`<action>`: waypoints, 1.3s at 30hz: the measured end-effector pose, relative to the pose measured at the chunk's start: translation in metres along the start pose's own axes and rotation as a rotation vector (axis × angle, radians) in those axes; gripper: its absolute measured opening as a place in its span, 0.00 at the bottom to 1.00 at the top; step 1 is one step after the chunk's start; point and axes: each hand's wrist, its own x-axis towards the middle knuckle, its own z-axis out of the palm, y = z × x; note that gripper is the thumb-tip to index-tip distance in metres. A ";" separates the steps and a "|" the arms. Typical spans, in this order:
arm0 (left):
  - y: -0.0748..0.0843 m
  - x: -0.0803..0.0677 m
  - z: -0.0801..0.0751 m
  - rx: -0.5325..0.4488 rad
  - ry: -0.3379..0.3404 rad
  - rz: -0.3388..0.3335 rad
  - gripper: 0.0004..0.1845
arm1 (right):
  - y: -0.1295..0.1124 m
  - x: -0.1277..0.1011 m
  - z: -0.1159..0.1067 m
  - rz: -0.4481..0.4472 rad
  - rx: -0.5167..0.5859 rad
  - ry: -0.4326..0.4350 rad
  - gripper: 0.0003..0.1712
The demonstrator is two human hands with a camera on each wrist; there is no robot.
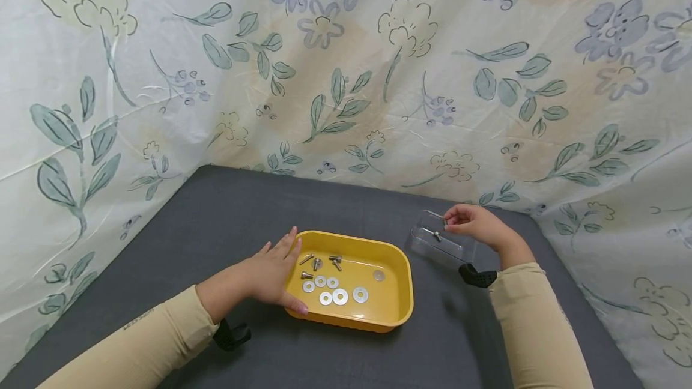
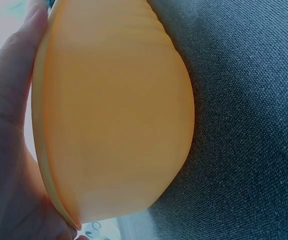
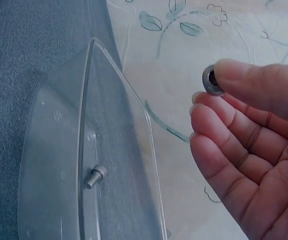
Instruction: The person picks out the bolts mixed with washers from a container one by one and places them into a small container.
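Note:
My left hand (image 1: 268,275) lies spread over the left end of a yellow tray (image 1: 381,302), fingers fairly straight and touching its rim. Inside the tray are several flat washers (image 1: 340,296) and several socket-head screws (image 1: 307,275), mostly toward the left. My right hand (image 1: 478,225) pinches a small socket-head screw (image 3: 207,86) between thumb and fingers, its round socketed end showing in the right wrist view. That hand is above the far right part of a clear plastic box (image 3: 51,170). One more socket-head screw (image 3: 95,176) sits in the box.
A dark grey cloth (image 1: 243,197) covers the table under the tray and box. Behind and at both sides hangs a floral curtain (image 1: 346,95), close to the box's far side. Black straps (image 1: 477,275) circle both wrists.

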 end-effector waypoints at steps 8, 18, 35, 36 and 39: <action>-0.001 0.001 0.000 -0.004 -0.002 -0.003 0.73 | 0.008 0.000 -0.005 0.014 0.015 0.010 0.20; -0.002 0.001 0.000 0.001 -0.005 0.000 0.72 | 0.019 0.000 -0.005 0.016 0.050 -0.020 0.21; -0.002 0.002 -0.001 0.001 -0.010 0.004 0.72 | 0.015 -0.002 -0.005 0.022 0.021 0.010 0.21; -0.002 0.002 -0.001 0.002 -0.010 0.005 0.72 | 0.014 -0.002 -0.005 0.020 0.021 0.011 0.21; -0.002 0.002 -0.001 0.004 -0.011 0.003 0.72 | 0.011 -0.002 -0.005 0.021 0.010 0.014 0.21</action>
